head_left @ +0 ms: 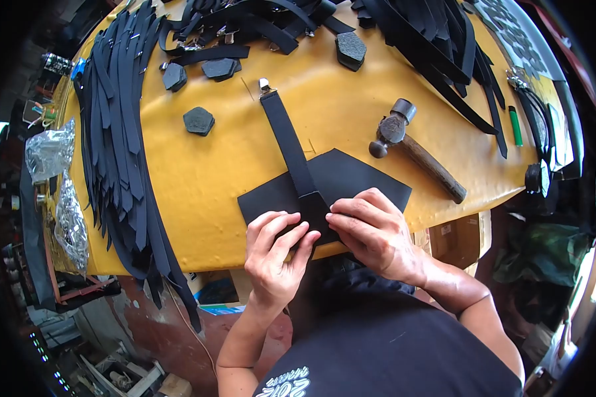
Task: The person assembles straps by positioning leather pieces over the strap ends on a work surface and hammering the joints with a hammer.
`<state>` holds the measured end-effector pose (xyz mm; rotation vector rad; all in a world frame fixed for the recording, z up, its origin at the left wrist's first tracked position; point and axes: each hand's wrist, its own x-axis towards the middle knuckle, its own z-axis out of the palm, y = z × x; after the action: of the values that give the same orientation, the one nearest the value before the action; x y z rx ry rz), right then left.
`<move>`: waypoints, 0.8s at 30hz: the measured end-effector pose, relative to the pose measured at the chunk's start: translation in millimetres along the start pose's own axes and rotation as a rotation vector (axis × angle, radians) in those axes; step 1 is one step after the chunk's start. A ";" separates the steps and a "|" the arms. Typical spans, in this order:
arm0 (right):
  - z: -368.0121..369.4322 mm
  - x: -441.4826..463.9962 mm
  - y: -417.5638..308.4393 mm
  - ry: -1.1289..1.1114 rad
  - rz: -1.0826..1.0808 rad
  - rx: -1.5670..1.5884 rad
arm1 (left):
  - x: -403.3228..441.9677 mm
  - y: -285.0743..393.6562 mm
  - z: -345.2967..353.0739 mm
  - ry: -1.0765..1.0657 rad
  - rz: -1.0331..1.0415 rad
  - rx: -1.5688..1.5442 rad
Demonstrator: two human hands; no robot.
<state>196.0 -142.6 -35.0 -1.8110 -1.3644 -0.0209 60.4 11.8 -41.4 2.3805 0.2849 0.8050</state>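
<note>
A black strap [289, 139] with a shiny metal clip [265, 85] at its far end lies lengthwise toward me. Its near end meets a wider black piece [314, 212] between my hands. My left hand [275, 255] is closed, fingertips curled and pinching the left edge of that black piece. Opposite, my right hand [376, 231] has its thumb and fingers pressed together on the right edge. Beneath them, at the table's near edge, lies a flat black angular sheet [357, 175]. My fingers hide part of the black piece.
A ball-peen hammer [420, 149] rests right of the strap on the yellow-covered table [198, 178]. Dark many-sided blocks [198, 122] lie toward the back. Bundles of black straps hang at left [116, 126] and right [437, 53]. A green marker [515, 126] lies far right.
</note>
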 end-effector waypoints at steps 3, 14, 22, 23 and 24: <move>1.5 -1.5 2.1 -0.005 -0.006 0.004 | 0.3 -0.2 -0.8 -0.015 0.005 0.005; -1.4 -1.1 1.0 -0.039 0.025 0.013 | 0.6 -0.9 -0.4 -0.011 0.021 0.004; -2.3 -0.6 0.2 -0.044 0.020 0.005 | 0.4 -0.6 0.2 -0.006 0.023 0.000; -2.2 -0.6 0.3 -0.046 0.019 0.004 | 0.6 -0.5 0.0 -0.006 0.022 -0.001; -2.1 -0.7 0.1 -0.046 0.018 0.002 | 0.6 -0.4 -0.2 -0.007 0.021 -0.002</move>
<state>196.8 -144.5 -34.0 -1.8322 -1.3791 0.0318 60.8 12.4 -41.2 2.3880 0.2566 0.8063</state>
